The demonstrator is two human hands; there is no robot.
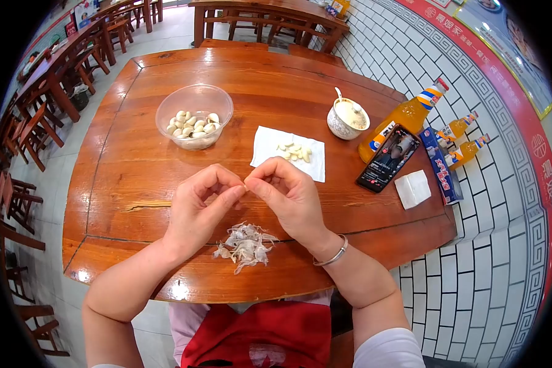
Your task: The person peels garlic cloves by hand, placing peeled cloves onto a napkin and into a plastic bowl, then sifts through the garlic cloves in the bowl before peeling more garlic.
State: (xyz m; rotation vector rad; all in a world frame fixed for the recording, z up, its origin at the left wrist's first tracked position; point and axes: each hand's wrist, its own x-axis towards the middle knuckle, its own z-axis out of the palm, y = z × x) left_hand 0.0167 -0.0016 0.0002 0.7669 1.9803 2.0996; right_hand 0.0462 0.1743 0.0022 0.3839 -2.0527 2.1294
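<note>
Over the middle of the table, my left hand (205, 205) and my right hand (288, 199) meet with thumbs and forefingers pinched on a small garlic clove (246, 186), mostly hidden by the fingertips. Below them lies a loose heap of dry garlic skins (246, 246). Beyond my left hand stands a clear plastic bowl (193, 97) with several unpeeled garlic cloves (191, 126) in it. A white napkin (268, 138) lies past my right hand, bearing several pale peeled cloves (295, 151).
To the right are a lidded ceramic pot (346, 127) with a spoon, a phone (389, 158) propped against a large orange drink bottle (413, 109), a tissue pack (413, 189) and a blue box (443, 168). A white tiled wall (478, 202) borders the wooden table (122, 159).
</note>
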